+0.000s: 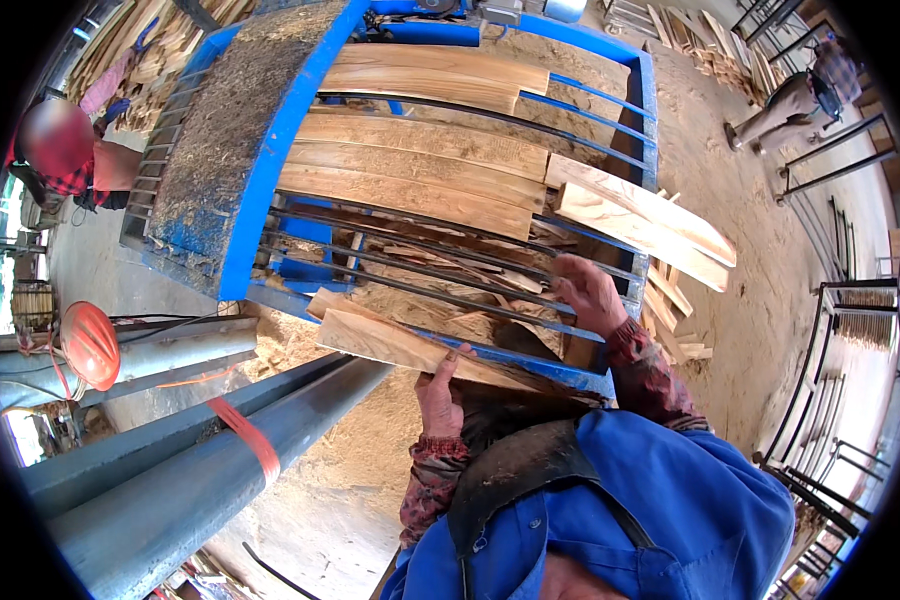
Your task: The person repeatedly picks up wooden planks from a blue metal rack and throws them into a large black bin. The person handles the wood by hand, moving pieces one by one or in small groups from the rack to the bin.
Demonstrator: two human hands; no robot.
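My left hand [438,398] grips the near end of a short wooden board [390,340] that lies across the front blue rail of the conveyor frame [270,180]. At the frame's right front corner, my right hand [588,292] rests on a black bar, fingers curled over it, just under two boards [642,220] that stick out over the right side. Several longer planks [410,170] lie across the black bars higher up. Wood scraps and sawdust fill the space beneath the bars.
Thick grey pipes [200,470] with an orange strap run along the lower left, and an orange hard hat [90,345] hangs beside them. A person in a red checked shirt [70,170] stands at the left. Another person [790,100] walks at the upper right. Loose boards [675,310] lie on the sawdust floor.
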